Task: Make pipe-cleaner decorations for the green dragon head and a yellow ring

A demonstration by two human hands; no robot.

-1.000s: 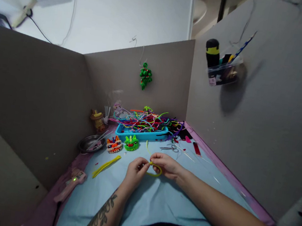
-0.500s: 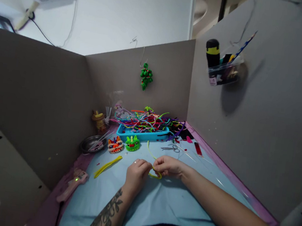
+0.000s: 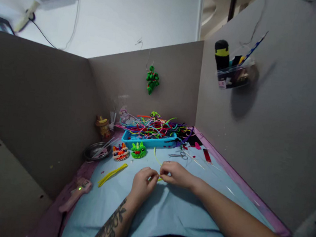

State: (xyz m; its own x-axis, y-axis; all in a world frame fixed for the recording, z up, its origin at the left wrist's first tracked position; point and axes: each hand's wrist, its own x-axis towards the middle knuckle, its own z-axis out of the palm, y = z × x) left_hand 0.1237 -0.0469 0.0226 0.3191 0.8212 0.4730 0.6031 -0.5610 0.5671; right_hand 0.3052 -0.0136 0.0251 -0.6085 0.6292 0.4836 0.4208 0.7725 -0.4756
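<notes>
Over the middle of the blue cloth (image 3: 181, 213), both hands pinch one yellow pipe cleaner (image 3: 157, 156). My left hand (image 3: 143, 182) has its thumb and forefinger closed on it. Right beside it, my right hand (image 3: 176, 173) grips the same pipe cleaner, fingertips nearly touching the left ones. One free end sticks up and away behind the right hand; a short piece shows below the fingertips, and the rest is hidden by the fingers. A bundle of yellow pipe cleaners (image 3: 112, 175) lies to the left. Beyond the hands sit a green fuzzy animal head (image 3: 138, 150) and an orange one (image 3: 120, 152).
A blue tray (image 3: 149, 142) heaped with coloured pipe cleaners stands at the back. Scissors (image 3: 179, 155) lie right of centre. A metal bowl (image 3: 98, 152) and a pink glue gun (image 3: 76, 195) are at the left. Grey panels enclose the table; a clear box (image 3: 233, 78) hangs on the right one.
The yellow loop that hung below my right hand has shrunk to a short piece between the fingertips. My left hand has turned slightly, its thumb now showing.
</notes>
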